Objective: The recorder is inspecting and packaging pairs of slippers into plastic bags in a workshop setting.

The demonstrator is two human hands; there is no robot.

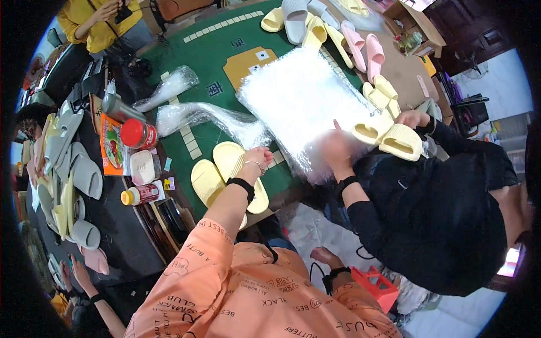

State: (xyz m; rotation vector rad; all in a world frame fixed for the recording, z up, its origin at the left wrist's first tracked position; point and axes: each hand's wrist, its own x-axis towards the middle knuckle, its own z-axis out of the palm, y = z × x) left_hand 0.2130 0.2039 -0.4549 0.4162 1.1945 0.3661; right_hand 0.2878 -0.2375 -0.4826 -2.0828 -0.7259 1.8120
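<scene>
My left hand (258, 158) reaches over the table, fingers curled at the end of a crumpled clear plastic bag (225, 116) and apparently gripping it. Beneath that forearm lies a pair of yellow slippers (206, 180), partly covered by my wrist and sleeve. My right hand (326, 257) is low beside my body, below the table edge, with its fingers loosely curled and nothing visible in them. Right of my left hand is a thick stack of clear plastic bags (304, 96). A co-worker in black rests a blurred hand (336, 149) on its near corner.
Yellow, grey and pink slippers (296, 19) line the table's far side. More yellow slippers (401, 142) sit by the co-worker's other hand. At left stand a red-lidded jar (138, 134) and a bottle (141, 194); a slipper pile (70, 180) lies beyond. A red plastic stool (376, 287) is at lower right.
</scene>
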